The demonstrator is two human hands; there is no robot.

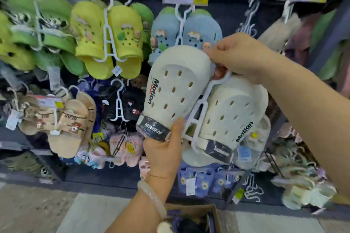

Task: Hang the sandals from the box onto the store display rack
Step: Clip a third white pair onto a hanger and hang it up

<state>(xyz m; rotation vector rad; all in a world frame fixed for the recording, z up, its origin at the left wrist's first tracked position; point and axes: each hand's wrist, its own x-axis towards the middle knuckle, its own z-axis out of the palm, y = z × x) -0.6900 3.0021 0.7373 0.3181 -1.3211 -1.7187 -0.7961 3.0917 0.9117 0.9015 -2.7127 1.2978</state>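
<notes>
Head view. Pair of cream sandals [178,89] on a white hanger [200,111], held up in front of the display rack [233,17], just below the blue pair [200,30] hanging there. Right hand [244,56] pinches the hanger's top, fingers curled round it; left hand [162,153] grips the black heel strap of the left-side sandal from beneath. Cardboard box [197,212] on the floor below the sandals. Yellow pair [108,39] hangs to their upper left.
</notes>
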